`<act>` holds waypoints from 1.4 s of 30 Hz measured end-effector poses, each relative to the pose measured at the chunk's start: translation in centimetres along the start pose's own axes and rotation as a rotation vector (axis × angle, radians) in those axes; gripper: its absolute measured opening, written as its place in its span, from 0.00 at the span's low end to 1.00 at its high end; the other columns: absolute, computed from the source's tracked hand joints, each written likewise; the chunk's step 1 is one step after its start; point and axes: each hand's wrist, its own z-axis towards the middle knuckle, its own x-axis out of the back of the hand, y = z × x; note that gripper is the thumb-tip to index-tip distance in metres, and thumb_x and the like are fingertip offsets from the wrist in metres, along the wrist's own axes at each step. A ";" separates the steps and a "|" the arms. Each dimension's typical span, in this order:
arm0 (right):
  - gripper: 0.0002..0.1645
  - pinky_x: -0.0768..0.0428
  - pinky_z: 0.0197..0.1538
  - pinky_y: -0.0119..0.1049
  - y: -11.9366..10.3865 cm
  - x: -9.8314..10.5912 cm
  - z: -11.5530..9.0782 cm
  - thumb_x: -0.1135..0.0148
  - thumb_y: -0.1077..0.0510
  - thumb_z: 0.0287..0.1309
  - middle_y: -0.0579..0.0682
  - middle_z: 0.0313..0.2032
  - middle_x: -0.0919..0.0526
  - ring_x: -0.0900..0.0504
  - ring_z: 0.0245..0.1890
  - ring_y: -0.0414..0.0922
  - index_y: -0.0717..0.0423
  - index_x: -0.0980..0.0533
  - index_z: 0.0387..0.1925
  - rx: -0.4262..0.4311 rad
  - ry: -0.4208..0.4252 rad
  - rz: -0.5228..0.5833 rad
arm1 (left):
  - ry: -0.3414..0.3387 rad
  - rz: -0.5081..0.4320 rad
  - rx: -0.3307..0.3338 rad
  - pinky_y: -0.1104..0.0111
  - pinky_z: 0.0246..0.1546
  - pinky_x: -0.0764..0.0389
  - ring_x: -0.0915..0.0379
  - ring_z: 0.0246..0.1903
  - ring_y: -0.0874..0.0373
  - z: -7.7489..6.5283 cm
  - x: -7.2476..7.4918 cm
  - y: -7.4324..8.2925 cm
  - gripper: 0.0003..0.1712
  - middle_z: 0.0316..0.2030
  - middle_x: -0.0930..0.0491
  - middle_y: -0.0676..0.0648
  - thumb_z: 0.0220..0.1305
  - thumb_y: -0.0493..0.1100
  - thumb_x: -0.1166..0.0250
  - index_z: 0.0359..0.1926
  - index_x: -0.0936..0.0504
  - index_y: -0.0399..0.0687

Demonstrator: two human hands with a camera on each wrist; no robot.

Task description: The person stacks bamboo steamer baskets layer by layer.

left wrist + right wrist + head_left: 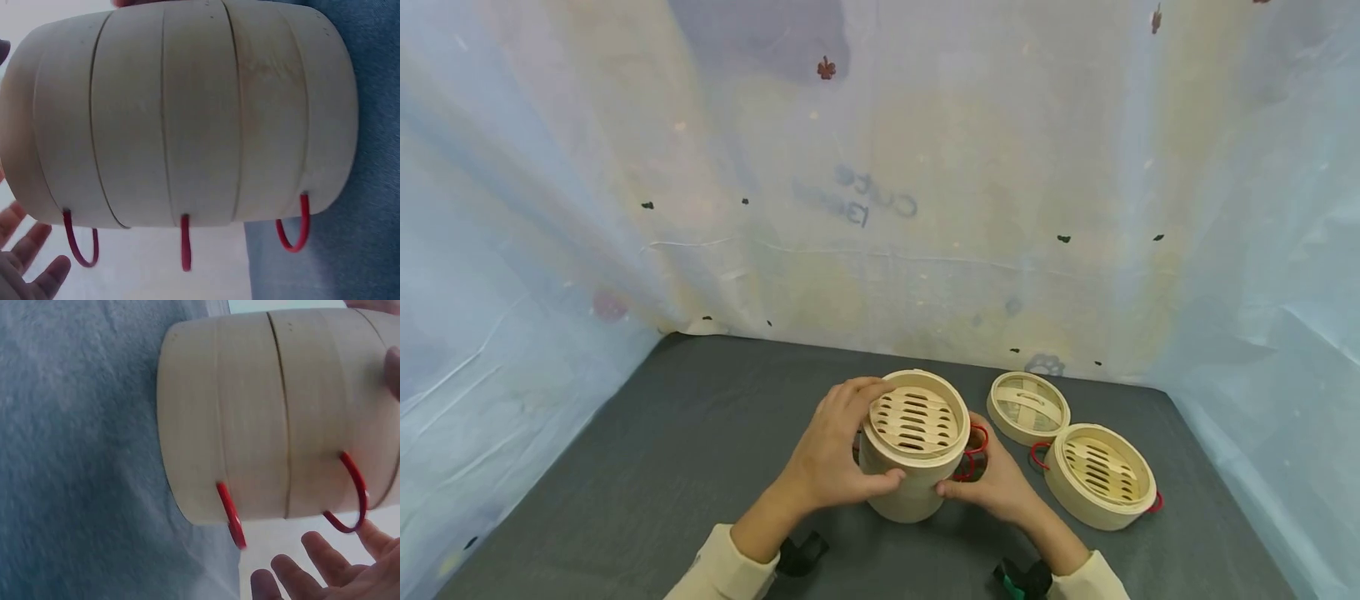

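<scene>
A stack of bamboo steamer baskets stands upright in front of me, a slatted base showing in its open top. My left hand grips the upper part from the left, fingers at the rim and thumb across the front. On the other side my right hand holds the stack by the red handles, its thumb on the front wall. In the left wrist view, joints between tiers ring the pale wall. The right wrist view has the fingers spread behind a red loop.
To the right, a separate steamer basket with red handles sits on the dark table cover. A round bamboo lid with a strap handle lies behind it, close to its rim. A pale sheet hangs along the back.
</scene>
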 end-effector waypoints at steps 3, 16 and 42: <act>0.60 0.25 0.52 0.55 -0.4 0.6 -0.3 0.22 0.56 0.42 0.62 0.63 0.33 0.27 0.56 0.59 0.49 0.49 0.72 -0.046 0.008 -0.066 | -0.001 -0.037 0.053 0.45 0.55 0.31 0.34 0.58 0.53 -0.2 0.0 -0.3 0.55 0.62 0.32 0.51 0.41 0.65 0.26 0.69 0.37 0.55; 0.51 0.30 0.54 0.65 -0.9 3.7 -1.9 0.23 0.54 0.43 0.55 0.65 0.32 0.32 0.63 0.59 0.48 0.39 0.68 0.020 0.092 -0.328 | -0.014 -0.130 0.192 0.47 0.56 0.29 0.37 0.63 0.51 -0.8 -0.1 -1.0 0.60 0.64 0.33 0.52 0.37 0.64 0.23 0.71 0.41 0.60; 0.35 0.31 0.51 0.55 -1.9 8.3 -5.9 0.26 0.54 0.40 0.53 0.48 0.20 0.23 0.50 0.56 0.53 0.25 0.55 0.116 0.393 -0.793 | -0.063 -0.388 0.258 0.63 0.33 0.17 0.32 0.56 0.54 -0.8 -0.9 -2.3 0.58 0.60 0.31 0.52 0.38 0.57 0.21 0.70 0.39 0.54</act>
